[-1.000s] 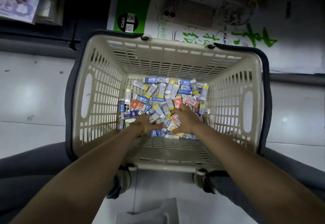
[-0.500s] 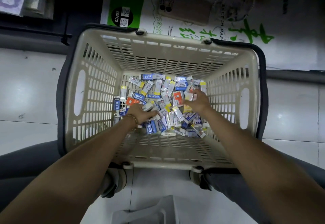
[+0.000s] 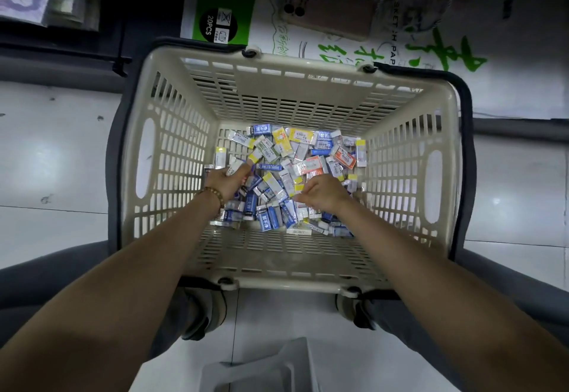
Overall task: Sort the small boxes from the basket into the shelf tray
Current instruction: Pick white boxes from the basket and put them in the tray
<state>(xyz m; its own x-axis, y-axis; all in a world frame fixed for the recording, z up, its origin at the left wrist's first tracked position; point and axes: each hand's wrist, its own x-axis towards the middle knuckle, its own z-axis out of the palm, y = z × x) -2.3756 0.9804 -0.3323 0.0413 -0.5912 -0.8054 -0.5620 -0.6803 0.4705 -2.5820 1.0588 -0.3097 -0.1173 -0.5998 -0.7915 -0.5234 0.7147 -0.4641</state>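
Note:
A beige slatted basket (image 3: 308, 68) with dark handles stands on the floor below me. Several small boxes (image 3: 311, 167), blue, white, yellow and orange, lie heaped on its bottom. My left hand (image 3: 226, 180), with a bead bracelet at the wrist, is at the left side of the heap, fingers curled round a few small boxes. At the middle of the heap, my right hand (image 3: 323, 193) has its fingers curled and pinches a yellow-ended box (image 3: 300, 188). No shelf tray is in view.
Behind the basket lies a green-and-white sketch paper pack (image 3: 415, 53) with a brown phone-like object (image 3: 329, 10) on it. A grey plastic stool (image 3: 261, 367) is at the bottom edge. My shoes (image 3: 200, 314) are under the basket's near rim, on white floor tiles.
My left hand moved to the left side of the heap and closed on boxes. My right hand drew back from the far right toward the middle. Boxes in the heap were shuffled.

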